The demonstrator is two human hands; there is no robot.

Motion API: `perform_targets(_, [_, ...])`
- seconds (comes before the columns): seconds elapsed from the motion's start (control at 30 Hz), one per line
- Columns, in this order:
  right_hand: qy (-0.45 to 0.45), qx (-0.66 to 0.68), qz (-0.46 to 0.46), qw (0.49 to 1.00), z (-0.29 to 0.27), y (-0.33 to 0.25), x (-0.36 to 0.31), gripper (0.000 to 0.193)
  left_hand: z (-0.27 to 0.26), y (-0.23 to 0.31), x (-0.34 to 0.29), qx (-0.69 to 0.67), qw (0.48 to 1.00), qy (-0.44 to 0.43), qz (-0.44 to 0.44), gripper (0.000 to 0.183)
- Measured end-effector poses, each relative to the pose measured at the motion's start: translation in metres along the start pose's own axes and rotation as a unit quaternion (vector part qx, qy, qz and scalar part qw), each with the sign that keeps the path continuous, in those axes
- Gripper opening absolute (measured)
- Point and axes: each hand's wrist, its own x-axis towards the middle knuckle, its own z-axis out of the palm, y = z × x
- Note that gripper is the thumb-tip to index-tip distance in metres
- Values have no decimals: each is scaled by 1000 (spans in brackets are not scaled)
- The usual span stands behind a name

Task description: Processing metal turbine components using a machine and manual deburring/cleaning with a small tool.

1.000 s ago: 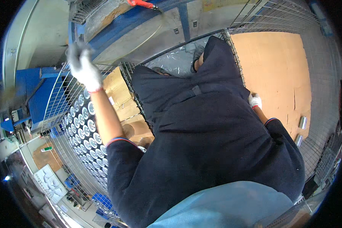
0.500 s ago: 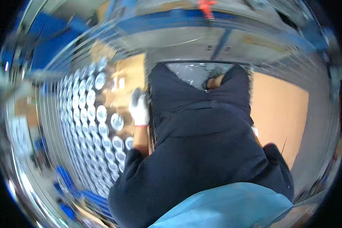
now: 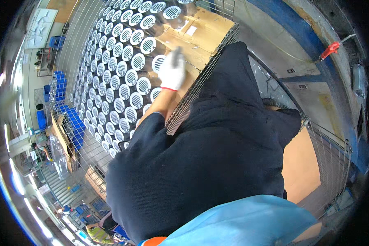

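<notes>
My left hand (image 3: 172, 74), in a white glove with a red cuff edge, is over the right side of a wire cage bin. Its grey fingertips point away from me and are smeared by motion, so their grip is hidden. Right beside it stands a short cylinder (image 3: 158, 63) with a pale slotted round top and dark sides; I cannot tell whether they touch. Many more such cylinders (image 3: 127, 63) stand upright in close rows to the left. Brown cardboard (image 3: 207, 26) lies under them and shows bare beyond the hand. My right hand is out of sight behind my body.
The cage's wire rim (image 3: 209, 67) runs between the cylinders and my legs. At right, another wire cage (image 3: 330, 145) has a cardboard sheet (image 3: 301, 164) in it. A machine with a blue edge (image 3: 307, 37) and a red-handled tool (image 3: 330, 50) stands ahead.
My view has turned left, bringing the cylinders nearer the middle. My left hand has moved from the bare cardboard by the cage edge to beside a cylinder.
</notes>
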Motion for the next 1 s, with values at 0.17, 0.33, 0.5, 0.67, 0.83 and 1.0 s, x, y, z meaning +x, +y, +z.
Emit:
perform_targets(0.17, [-4, 4, 7, 1000, -2, 3, -2, 38, -83, -41, 27, 272, 943, -128, -143, 40])
perform_targets(0.33, [-5, 8, 12, 1000, -1, 9, -4, 37, -70, -51, 30, 189, 923, -200, -269, 45])
perform_targets(0.5, [-6, 8, 17, 1000, -3, 16, -11, 36, -36, -25, 28, 99, 964, -168, -184, 47])
perform_targets(0.67, [-3, 17, 21, 1000, -4, 19, -17, 35, -20, -6, 42, 267, 924, -274, -13, 62])
perform_targets(0.83, [-3, 29, 22, 999, 2, 26, -16, 35, -26, -48, 59, 337, 869, -334, 137, 76])
perform_targets(1.0, [-3, 36, 22, 999, 8, 30, -16, 34, -11, -71, 68, 343, 868, -303, 192, 67])
